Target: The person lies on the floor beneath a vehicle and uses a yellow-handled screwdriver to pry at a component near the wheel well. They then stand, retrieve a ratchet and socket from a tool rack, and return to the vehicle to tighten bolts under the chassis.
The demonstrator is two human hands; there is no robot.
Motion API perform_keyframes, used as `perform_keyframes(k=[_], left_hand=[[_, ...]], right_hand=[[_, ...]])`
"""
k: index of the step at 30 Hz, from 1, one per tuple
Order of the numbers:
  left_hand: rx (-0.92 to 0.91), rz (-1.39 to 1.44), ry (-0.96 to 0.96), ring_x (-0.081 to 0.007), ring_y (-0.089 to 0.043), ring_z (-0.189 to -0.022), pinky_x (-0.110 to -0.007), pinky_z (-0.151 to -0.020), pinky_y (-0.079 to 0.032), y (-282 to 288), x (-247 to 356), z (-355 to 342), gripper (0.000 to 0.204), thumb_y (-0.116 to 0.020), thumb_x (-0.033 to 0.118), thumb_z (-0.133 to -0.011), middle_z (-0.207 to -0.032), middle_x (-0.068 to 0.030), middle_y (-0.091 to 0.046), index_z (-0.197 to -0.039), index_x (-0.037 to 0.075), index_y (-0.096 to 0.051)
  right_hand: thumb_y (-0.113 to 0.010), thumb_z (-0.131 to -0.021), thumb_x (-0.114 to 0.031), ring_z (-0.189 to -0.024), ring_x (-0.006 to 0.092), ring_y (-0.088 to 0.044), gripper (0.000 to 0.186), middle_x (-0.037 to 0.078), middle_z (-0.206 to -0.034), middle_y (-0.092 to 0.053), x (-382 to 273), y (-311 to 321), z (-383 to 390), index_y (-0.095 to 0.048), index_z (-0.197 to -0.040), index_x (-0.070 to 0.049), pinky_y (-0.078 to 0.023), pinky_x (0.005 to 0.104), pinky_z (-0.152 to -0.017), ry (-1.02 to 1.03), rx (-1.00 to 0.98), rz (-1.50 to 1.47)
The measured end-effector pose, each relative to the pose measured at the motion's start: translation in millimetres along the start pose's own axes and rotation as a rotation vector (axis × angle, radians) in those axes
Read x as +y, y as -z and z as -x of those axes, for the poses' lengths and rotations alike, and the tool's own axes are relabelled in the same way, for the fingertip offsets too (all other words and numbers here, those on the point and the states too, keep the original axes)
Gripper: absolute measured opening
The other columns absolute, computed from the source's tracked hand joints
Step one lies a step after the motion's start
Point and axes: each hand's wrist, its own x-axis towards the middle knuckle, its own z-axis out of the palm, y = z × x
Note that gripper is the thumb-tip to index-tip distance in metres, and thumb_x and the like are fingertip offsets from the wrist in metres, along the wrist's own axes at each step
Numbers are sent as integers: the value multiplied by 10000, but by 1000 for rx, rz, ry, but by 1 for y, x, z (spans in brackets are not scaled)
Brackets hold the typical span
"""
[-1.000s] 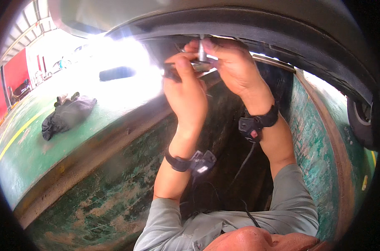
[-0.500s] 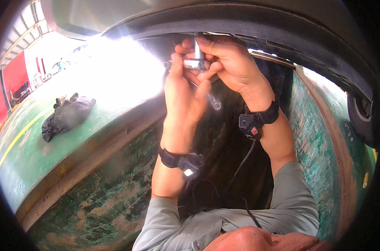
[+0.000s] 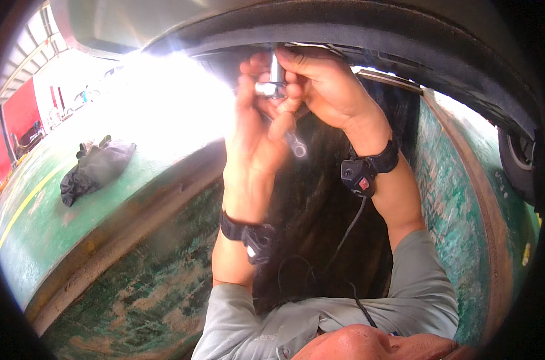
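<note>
At top centre, the left hand [image 3: 253,135] curls its fingers round a wrench [image 3: 265,89] — the right hand [image 3: 337,91] pinches the socket [image 3: 276,70] above, apparently to steady it.

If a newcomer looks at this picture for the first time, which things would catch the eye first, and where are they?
Probably the white glare left of centre comes first, washing out part of the background. Next are the left hand and right hand, raised together at a shiny metal tool beneath the dark vehicle edge at the top. The crumpled dark cloth on the green floor at left also stands out.
</note>
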Motion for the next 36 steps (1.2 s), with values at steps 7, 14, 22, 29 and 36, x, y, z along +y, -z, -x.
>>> perform_keyframes(k=[7, 14, 22, 29, 36], left_hand=[[91, -1231, -1208, -159, -646, -646, -263, -567, -487, 9, -31, -3, 393, -461, 339, -1081, -863, -112, -675, -1020, -17, -616], [72, -796, -757, -113, -604, -593, -209, -420, -315, 1, -31, 5, 478, -386, 471, -1081, -878, -116, -672, -1043, 28, -560], [-86, -212, -227, -204, -668, -638, -231, -383, -343, 7, -10, 0, 460, -322, 407, -1101, -931, -144, -689, -1073, 11, -554], [-58, -1458, -1431, -109, -612, -695, -248, -620, -489, 15, -36, -8, 381, -431, 348, -1089, -849, -66, -632, -999, 3, -564], [-36, 15, 15, -127, -447, -442, -212, -360, -279, 13, 3, -12, 469, -347, 432, -1093, -882, -213, -660, -1059, 14, -558]], right_hand=[[-721, -924, -217, -668, 108, -575, 219, 58, -844, -702, 4, -15, -5, -729, -962, -2, -473, 271, -627, 85, 171, 34], [-712, -933, -219, -815, 128, -632, 227, 82, -953, -724, 0, -11, -1, -729, -1003, -4, -509, 281, -700, -30, 205, 8], [-643, -983, -209, -715, 94, -597, 225, 81, -939, -725, 1, -4, -6, -713, -1056, -8, -479, 276, -625, -47, 27, -66], [-710, -936, -213, -938, 192, -692, 250, 130, -1018, -740, 6, -5, -5, -715, -1067, 0, -542, 302, -791, 64, 203, 119], [-625, -1001, -277, -629, 57, -538, 325, 121, -1048, -738, 6, -5, -9, -707, -1030, 36, -487, 222, -627, -19, 27, -66]])
